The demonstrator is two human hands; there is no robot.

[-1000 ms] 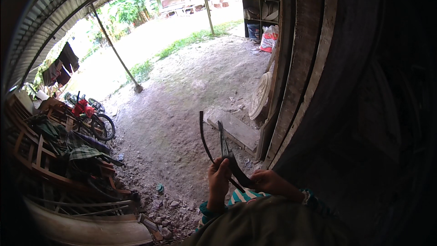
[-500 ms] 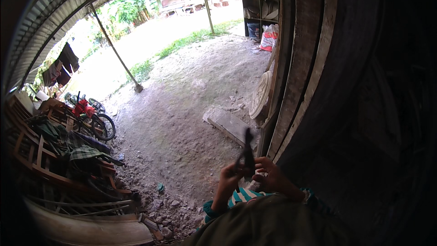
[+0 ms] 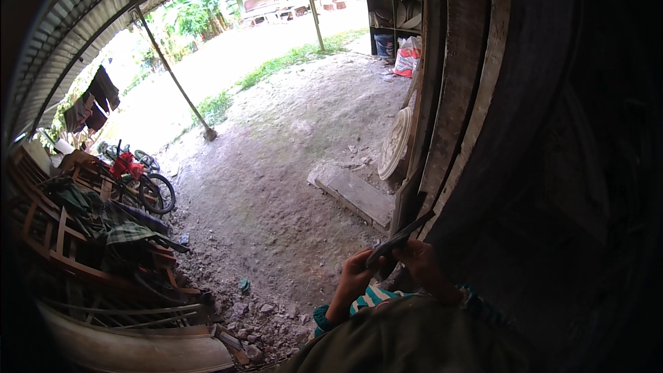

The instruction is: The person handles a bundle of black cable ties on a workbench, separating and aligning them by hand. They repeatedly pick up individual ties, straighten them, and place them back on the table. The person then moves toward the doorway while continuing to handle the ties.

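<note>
Low in the head view, my two hands meet in front of my body. Between them is a long, narrow dark tool [image 3: 397,240], tilted so that its tip points up and to the right. Its exact kind is too dark to make out. My left hand [image 3: 356,273] is closed around its lower end. The fingers of my right hand [image 3: 420,264] are bent against its middle, closed on it from the right side. Striped green and white cloth [image 3: 373,298] shows just below the hands.
A concrete slab [image 3: 356,197] lies on the dirt ground ahead, beside wooden posts [image 3: 461,97]. A round carved panel [image 3: 396,145] leans there. Wooden furniture [image 3: 62,235], draped cloth and a bicycle [image 3: 157,193] crowd the left. Shelves [image 3: 397,3] and a sack [image 3: 407,56] stand farther off.
The dark tool has swung from nearly upright to slanting up and right, and now looks like one narrow bar. My right hand has turned and closed in on it; my left hand moved slightly right.
</note>
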